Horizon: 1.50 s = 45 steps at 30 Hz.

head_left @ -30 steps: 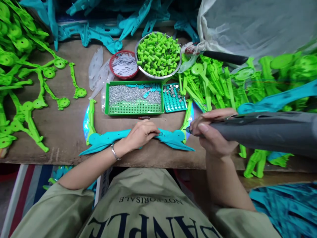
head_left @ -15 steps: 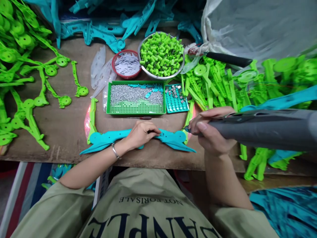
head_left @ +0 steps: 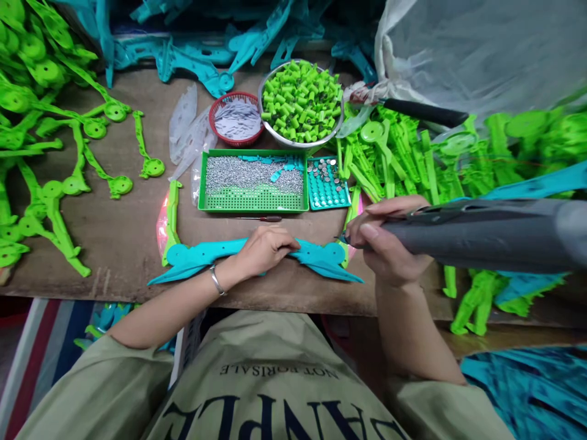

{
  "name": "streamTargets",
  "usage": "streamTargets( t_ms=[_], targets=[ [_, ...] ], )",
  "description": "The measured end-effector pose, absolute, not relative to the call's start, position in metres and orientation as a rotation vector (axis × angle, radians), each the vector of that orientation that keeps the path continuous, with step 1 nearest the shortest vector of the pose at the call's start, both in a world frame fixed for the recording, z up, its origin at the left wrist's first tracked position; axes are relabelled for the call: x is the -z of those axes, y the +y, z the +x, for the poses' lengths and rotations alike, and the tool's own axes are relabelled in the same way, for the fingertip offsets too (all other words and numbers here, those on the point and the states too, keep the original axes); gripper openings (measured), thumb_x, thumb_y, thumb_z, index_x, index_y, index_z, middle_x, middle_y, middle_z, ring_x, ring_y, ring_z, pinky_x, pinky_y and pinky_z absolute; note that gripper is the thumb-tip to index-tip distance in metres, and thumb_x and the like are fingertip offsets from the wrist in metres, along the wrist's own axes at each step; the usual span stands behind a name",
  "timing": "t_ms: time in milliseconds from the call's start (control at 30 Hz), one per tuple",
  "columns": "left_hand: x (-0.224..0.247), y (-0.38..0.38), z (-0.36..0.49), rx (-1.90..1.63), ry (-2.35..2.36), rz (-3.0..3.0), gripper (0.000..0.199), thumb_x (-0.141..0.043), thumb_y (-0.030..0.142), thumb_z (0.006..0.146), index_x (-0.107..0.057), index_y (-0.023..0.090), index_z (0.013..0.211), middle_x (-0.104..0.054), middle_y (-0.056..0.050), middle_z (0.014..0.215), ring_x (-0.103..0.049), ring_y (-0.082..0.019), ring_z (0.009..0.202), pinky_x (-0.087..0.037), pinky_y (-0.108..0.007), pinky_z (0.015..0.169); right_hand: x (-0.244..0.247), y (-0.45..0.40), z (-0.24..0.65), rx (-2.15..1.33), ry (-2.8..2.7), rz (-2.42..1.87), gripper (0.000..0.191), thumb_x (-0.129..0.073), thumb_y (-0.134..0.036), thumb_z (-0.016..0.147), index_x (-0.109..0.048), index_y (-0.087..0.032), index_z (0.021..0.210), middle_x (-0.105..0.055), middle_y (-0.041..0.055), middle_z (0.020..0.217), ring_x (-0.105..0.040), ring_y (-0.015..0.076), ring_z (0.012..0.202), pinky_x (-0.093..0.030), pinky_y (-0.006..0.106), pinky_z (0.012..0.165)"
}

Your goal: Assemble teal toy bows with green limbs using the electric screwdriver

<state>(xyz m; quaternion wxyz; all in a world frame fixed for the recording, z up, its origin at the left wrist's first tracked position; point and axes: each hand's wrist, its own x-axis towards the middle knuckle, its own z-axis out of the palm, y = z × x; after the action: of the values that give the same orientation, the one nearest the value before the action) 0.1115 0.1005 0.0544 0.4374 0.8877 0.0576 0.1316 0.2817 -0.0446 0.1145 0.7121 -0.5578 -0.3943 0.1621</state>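
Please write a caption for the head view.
Left hand holds a blue plastic part, right hand grips a gray tool; a green tray lies beyond.

left hand [head_left: 268, 247]: palm down, apparently pinching | right hand [head_left: 389, 244]: curled

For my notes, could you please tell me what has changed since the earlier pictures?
The right hand and its grey tool moved slightly left relative to the blue frame. The clear edge's glow turned from blue to pink. The left hand stays on the frame.
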Motion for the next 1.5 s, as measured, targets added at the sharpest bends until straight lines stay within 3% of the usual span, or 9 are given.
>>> streamTargets(
  t_ms=[133, 267, 433, 567, 667, 800, 1067, 1267, 1500],
  targets=[
    [-0.054, 0.098, 0.11, -0.381, 0.189, 2.352, 0.006, -0.07, 0.018, 0.094, -0.074, 0.015, 0.096, -0.071, -0.004, 0.089, -0.065, -0.017, 0.086, -0.051, -0.029, 0.078, -0.113, -0.039, 0.281, -0.384, -0.87, -1.24, 0.021, -0.078, -0.034, 0.083, -0.068, -0.028, 0.1, -0.062, -0.0063, 0.06, -0.057, 0.0156, 0.048, -0.048, 0.034, 0.053],
    [-0.058, 0.096, 0.106, -0.354, 0.152, 2.483, 0.022, -0.06, 0.025, 0.101, -0.072, 0.014, 0.086, -0.064, -0.005, 0.086, -0.059, -0.016, 0.082, -0.048, -0.028, 0.074, -0.112, -0.027, 0.282, -0.421, -0.907, -1.222, 0.02, -0.076, -0.035, 0.085, -0.066, -0.027, 0.101, -0.062, -0.0068, 0.06, -0.058, 0.0154, 0.049, -0.048, 0.032, 0.051],
    [-0.062, 0.088, 0.097, -0.353, 0.028, 2.75, 0.03, -0.057, 0.038, 0.102, -0.071, 0.012, 0.099, -0.069, -0.009, 0.098, -0.059, -0.021, 0.09, -0.049, -0.035, 0.079, -0.111, 0.006, 0.283, -0.425, -0.929, -1.127, 0.02, -0.076, -0.035, 0.085, -0.064, -0.027, 0.1, -0.06, -0.0077, 0.059, -0.059, 0.0138, 0.05, -0.051, 0.031, 0.055],
    [-0.064, 0.076, 0.091, -0.22, 0.101, 3.005, 0.018, -0.055, 0.024, 0.102, -0.07, 0.015, 0.106, -0.071, -0.01, 0.111, -0.058, -0.023, 0.092, -0.045, -0.038, 0.074, -0.11, 0.039, 0.277, -0.448, -0.891, -1.08, 0.022, -0.076, -0.04, 0.084, -0.063, -0.028, 0.096, -0.056, -0.0086, 0.055, -0.056, 0.0131, 0.047, -0.051, 0.03, 0.053],
    [-0.066, 0.068, 0.088, -0.209, 0.144, 3.079, 0.021, -0.049, 0.016, 0.103, -0.069, 0.015, 0.111, -0.069, -0.01, 0.125, -0.059, -0.022, 0.097, -0.047, -0.04, 0.082, -0.105, 0.06, 0.271, -0.465, -0.881, -1.011, 0.022, -0.076, -0.038, 0.083, -0.062, -0.028, 0.095, -0.056, -0.009, 0.055, -0.055, 0.0129, 0.046, -0.05, 0.03, 0.052],
    [-0.06, 0.062, 0.082, -0.354, 0.279, 3.047, 0.024, -0.05, 0.018, 0.103, -0.067, 0.016, 0.12, -0.07, -0.008, 0.125, -0.06, -0.022, 0.103, -0.048, -0.042, 0.091, -0.091, 0.084, 0.268, -0.496, -0.885, -1.023, 0.024, -0.077, -0.041, 0.081, -0.062, -0.027, 0.094, -0.056, -0.0082, 0.055, -0.055, 0.0132, 0.046, -0.049, 0.031, 0.052],
    [-0.04, 0.052, 0.079, -0.795, 0.455, 2.867, 0.023, -0.05, 0.013, 0.101, -0.07, 0.015, 0.112, -0.071, -0.012, 0.12, -0.064, -0.022, 0.107, -0.051, -0.042, 0.102, -0.063, 0.109, 0.266, -0.507, -0.881, -1.131, 0.027, -0.076, -0.048, 0.08, -0.062, -0.026, 0.088, -0.054, -0.0081, 0.055, -0.056, 0.0132, 0.049, -0.05, 0.032, 0.056],
    [-0.048, 0.04, 0.074, -0.719, 0.575, 2.882, 0.029, -0.051, 0.012, 0.099, -0.066, 0.015, 0.123, -0.07, -0.014, 0.117, -0.065, -0.025, 0.113, -0.053, -0.046, 0.105, -0.062, 0.112, 0.266, -0.489, -0.877, -1.153, 0.033, -0.077, -0.053, 0.078, -0.059, -0.026, 0.089, -0.053, -0.0087, 0.053, -0.054, 0.0135, 0.046, -0.049, 0.033, 0.055],
    [-0.045, 0.021, 0.069, -0.582, 0.689, 2.94, 0.048, -0.053, 0.012, 0.096, -0.055, 0.022, 0.143, -0.06, -0.021, 0.143, -0.059, -0.03, 0.133, -0.048, -0.052, 0.111, -0.065, 0.115, 0.266, -0.535, -0.929, -1.19, 0.038, -0.076, -0.057, 0.076, -0.057, -0.027, 0.088, -0.052, -0.0084, 0.052, -0.053, 0.0135, 0.046, -0.046, 0.032, 0.052]
  ],
)
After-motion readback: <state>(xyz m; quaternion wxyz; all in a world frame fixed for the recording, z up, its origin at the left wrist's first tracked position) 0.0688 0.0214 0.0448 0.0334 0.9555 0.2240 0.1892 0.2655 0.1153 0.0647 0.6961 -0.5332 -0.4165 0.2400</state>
